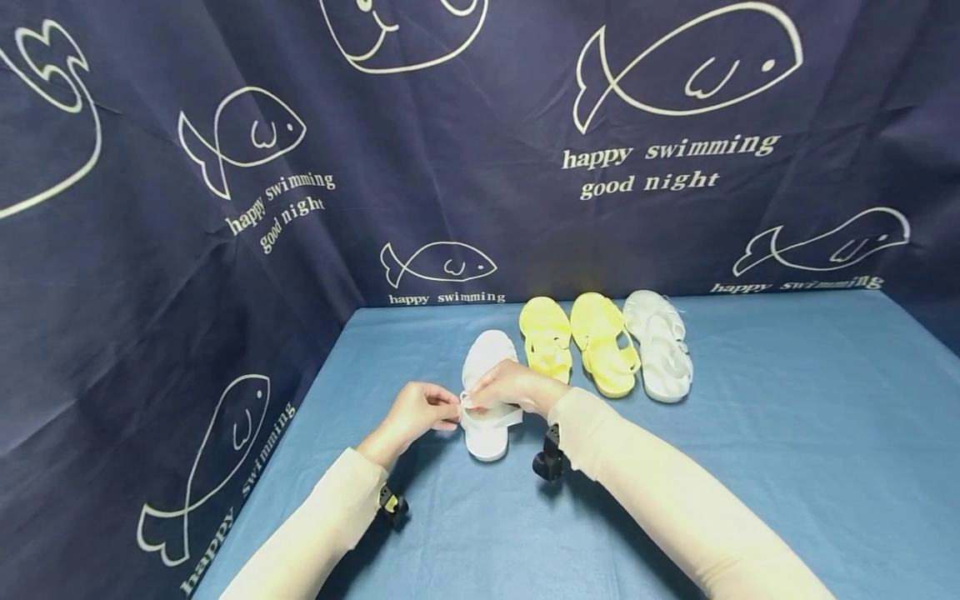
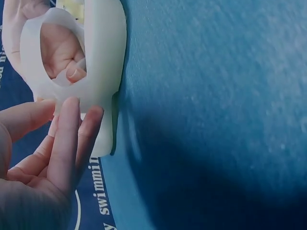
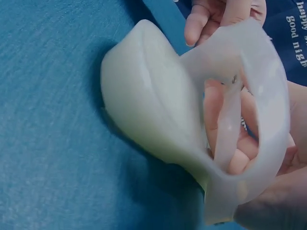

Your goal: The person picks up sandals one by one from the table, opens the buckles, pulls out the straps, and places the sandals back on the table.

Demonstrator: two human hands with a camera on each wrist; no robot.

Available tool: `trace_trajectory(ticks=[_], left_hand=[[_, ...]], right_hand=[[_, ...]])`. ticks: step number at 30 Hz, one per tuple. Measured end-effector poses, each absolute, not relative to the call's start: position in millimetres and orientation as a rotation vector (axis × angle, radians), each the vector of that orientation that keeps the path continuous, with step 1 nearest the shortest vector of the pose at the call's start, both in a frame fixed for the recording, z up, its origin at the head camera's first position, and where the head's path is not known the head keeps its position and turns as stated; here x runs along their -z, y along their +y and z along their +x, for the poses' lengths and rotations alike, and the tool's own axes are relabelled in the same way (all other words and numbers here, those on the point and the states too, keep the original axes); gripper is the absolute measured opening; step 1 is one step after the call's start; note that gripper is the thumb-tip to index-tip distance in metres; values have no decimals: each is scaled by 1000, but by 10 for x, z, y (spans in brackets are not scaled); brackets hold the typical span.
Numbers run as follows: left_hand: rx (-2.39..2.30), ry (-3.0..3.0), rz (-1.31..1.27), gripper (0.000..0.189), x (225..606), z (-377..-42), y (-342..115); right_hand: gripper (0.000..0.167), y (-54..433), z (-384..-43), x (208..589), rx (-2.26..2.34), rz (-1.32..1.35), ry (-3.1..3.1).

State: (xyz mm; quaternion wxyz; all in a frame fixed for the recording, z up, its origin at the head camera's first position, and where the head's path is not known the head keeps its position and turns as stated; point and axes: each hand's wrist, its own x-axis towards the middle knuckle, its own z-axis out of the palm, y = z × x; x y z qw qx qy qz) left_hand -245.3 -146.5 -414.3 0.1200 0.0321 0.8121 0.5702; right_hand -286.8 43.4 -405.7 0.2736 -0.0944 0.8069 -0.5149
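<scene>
Sleeves (image 1: 667,504) nearest, my left hand (image 1: 420,410) and right hand (image 1: 517,387) pinch the white sandal's (image 1: 491,419) nine-o'clock strap (image 2: 30,60); I'd keep tension light.

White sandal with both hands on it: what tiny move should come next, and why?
Maybe a gentle press on the strap where the left hand pinches it: the right hand has its fingertips close by, and I can't tell whether it's fastened.

Dark navy cloth (image 1: 465,158) with white fish outlines (image 1: 703,82) behind a blue tabletop (image 1: 787,417)
</scene>
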Motion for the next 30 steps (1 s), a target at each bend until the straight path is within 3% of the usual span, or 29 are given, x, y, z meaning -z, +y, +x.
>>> trace_trajectory(ticks=[8, 17, 30], left_hand=[[-1702, 2324, 126, 16, 4177, -2479, -1484], [-1830, 2297, -55, 18, 4191, -2415, -1460], [-1698, 2475, 113, 16, 4102, -2503, -1424]], right_hand=[[19, 426, -2869, 4064, 1393, -217, 2166], [21, 433, -2831, 4063, 1434, -234, 2184], [25, 455, -2829, 4101, 1450, -318, 2168]])
